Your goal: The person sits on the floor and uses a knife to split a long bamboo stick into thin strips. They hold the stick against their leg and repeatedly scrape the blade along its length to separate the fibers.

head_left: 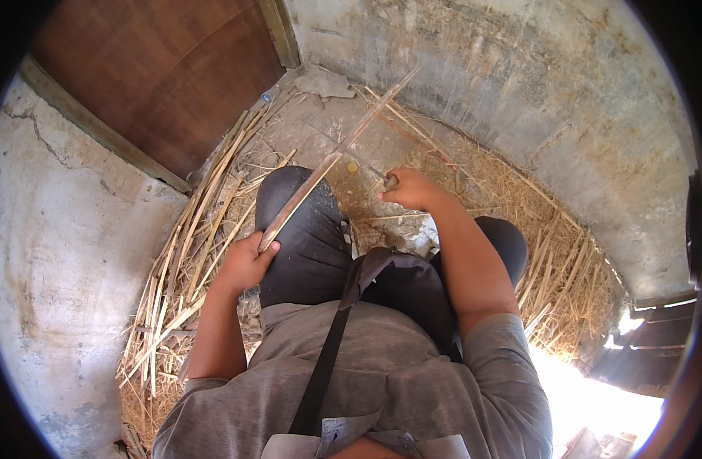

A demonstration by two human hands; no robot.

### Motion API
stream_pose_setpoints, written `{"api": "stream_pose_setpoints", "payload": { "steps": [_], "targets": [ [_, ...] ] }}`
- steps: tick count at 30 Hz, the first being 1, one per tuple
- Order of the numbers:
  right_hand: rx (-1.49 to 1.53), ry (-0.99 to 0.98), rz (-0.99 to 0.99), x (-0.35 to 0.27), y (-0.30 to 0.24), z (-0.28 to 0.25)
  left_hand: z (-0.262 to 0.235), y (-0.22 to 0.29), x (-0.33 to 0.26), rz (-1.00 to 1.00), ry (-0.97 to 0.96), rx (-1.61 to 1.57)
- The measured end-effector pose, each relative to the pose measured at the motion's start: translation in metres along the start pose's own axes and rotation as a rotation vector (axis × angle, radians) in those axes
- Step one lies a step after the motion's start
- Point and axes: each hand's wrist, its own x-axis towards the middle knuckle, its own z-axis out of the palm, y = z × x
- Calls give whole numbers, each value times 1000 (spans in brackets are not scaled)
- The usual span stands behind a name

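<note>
My left hand (248, 262) is closed around the lower end of a long split bamboo strip (301, 195). The strip slants up and to the right across my left knee, its far tip raised toward the back wall. In my right hand (414, 190) is the handle of a thin-bladed knife (366, 166). Its narrow blade points to the upper left and crosses the strip just beyond my knee. Whether the edge touches the bamboo or only passes behind it, I cannot tell.
Long bamboo strips (184, 237) are heaped along the left wall by a brown door (167, 61). Shavings and more strips (554, 260) cover the floor at right, under a stained wall (519, 84). A flat stone (326, 82) lies at the far corner. A dark bag (408, 287) rests on my lap.
</note>
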Motion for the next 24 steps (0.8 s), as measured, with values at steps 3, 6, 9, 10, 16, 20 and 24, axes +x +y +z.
{"api": "stream_pose_setpoints", "payload": {
  "steps": [3,6,9,10,16,20,24],
  "targets": [
    [-58,-4,-36,4,6,3,0,1,0,-13,-7,-22],
    [-74,41,-60,8,12,7,0,2,-1,-20,-8,-22],
    [-67,32,-47,7,10,7,0,3,-1,-27,-13,-5],
    [-70,32,-46,8,11,8,0,3,-1,-22,-9,-6],
    [-57,21,-47,9,14,9,1,2,-1,-12,3,-9],
    [-67,58,-67,12,18,15,0,3,-1,4,13,-12],
    [-38,24,-50,12,16,12,0,5,-2,-12,10,-11]
  ]
}}
